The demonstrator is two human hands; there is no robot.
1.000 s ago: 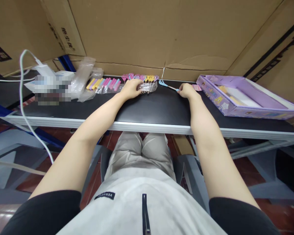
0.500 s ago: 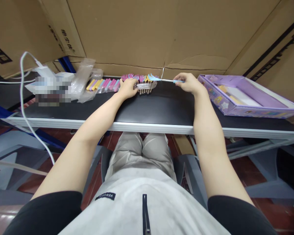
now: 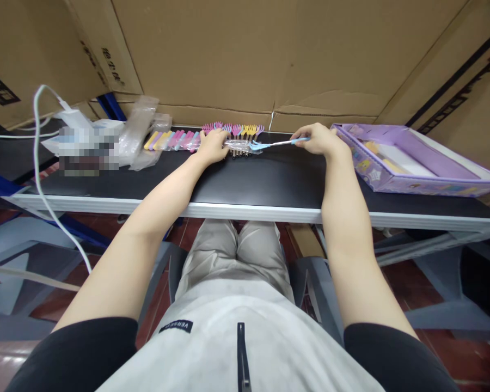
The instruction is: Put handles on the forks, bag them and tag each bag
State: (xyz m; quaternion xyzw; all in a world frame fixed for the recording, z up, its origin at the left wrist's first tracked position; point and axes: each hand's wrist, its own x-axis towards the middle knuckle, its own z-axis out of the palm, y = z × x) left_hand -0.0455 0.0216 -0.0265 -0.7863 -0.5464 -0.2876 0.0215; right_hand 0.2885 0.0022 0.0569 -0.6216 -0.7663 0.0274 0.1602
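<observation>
My right hand [image 3: 315, 139] pinches the handle end of a light-blue back scratcher [image 3: 281, 143] with a metal shaft. Its claw head points left and meets the right end of a clear plastic sleeve [image 3: 240, 145]; whether it is inside or only against it I cannot tell. My left hand [image 3: 213, 146] is closed on the sleeve's other end, above a row of back scratchers. Pink, blue and yellow claw heads [image 3: 232, 129] of that row stick up behind the sleeve. Coloured handles [image 3: 173, 140] lie side by side left of my left hand.
A purple cardboard tray [image 3: 424, 185] with yellow items inside stands at the right. Loose clear bags [image 3: 136, 136] lie left of the handles. A white cable [image 3: 36, 141] hangs over the table's front edge [image 3: 253, 212]. Cardboard [image 3: 245, 60] walls off the back.
My right hand has shifted slightly, and the blue claw head has dropped from beside the other heads down to the sleeve's right end. My left hand has hardly moved.
</observation>
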